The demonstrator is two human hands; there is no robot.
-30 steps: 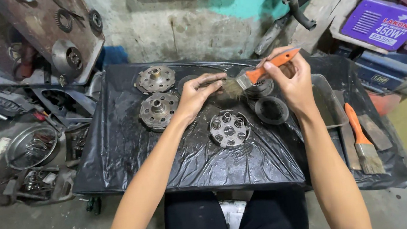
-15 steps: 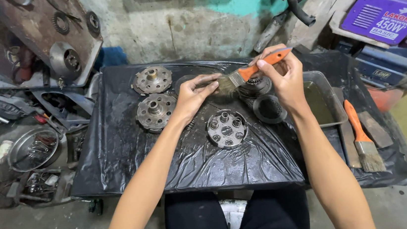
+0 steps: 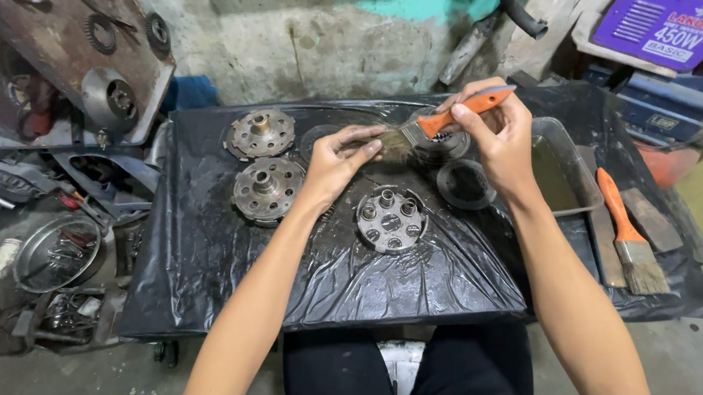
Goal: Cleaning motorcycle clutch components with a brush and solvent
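Observation:
My right hand [image 3: 500, 136] grips an orange-handled paintbrush [image 3: 439, 122], bristles pointing left. My left hand [image 3: 338, 160] holds a small dark part against those bristles; the part itself is mostly hidden by my fingers. Below the hands a round metal hub with several posts [image 3: 390, 218] lies on the black plastic sheet [image 3: 227, 244]. A dark ring-shaped part [image 3: 464, 184] sits just under my right hand. Two round toothed metal clutch parts [image 3: 259, 133] [image 3: 267, 188] lie to the left of my left hand.
A metal tray holding dark liquid [image 3: 567, 164] stands to the right. A second orange-handled brush [image 3: 628, 235] and a flat wooden piece [image 3: 653, 220] lie at the sheet's right edge. Metal parts and a round pan [image 3: 52, 252] clutter the floor at left. A purple box [image 3: 668, 21] is at the back right.
The brush and both hands have stayed together over the same spot; the brush handle shifted slightly. The view has drifted a little.

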